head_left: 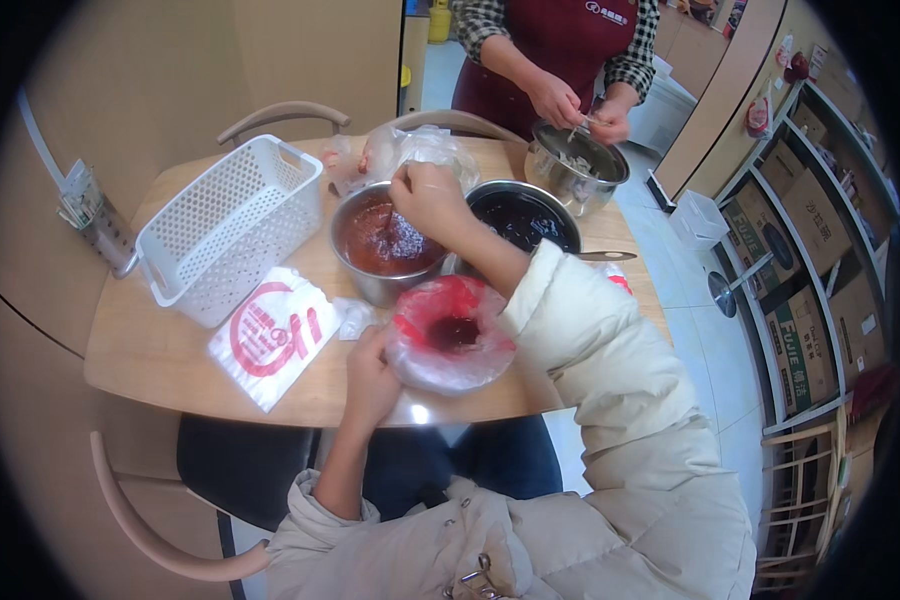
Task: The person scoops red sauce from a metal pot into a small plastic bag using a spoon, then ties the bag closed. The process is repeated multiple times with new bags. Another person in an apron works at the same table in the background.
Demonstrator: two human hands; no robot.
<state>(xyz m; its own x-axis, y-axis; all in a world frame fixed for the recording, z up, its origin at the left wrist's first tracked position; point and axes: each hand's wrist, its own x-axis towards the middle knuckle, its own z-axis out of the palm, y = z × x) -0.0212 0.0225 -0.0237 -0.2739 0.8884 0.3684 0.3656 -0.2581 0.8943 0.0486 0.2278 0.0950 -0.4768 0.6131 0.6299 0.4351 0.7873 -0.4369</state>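
My left hand point(372, 375) grips the side of a white and red plastic bag point(450, 365), whose mouth is spread wide in a ring. Something dark shows inside it. Over a steel pot of reddish-brown sauce point(362, 240), my right hand point(430, 197) is closed, fingers pointing down. Whatever it holds seems to reach into the sauce, but I cannot make it out. Beside that pot, partly behind my right forearm, stands a second steel pot of dark liquid point(515, 215).
A white perforated basket point(232, 225) and a flat printed plastic bag point(273, 338) lie to the left. Clear plastic bags point(420, 150) sit at the back. Across the table, a person in a maroon apron point(550, 60) works over another steel pot point(575, 180). Shelves with boxes point(808, 225) line the right.
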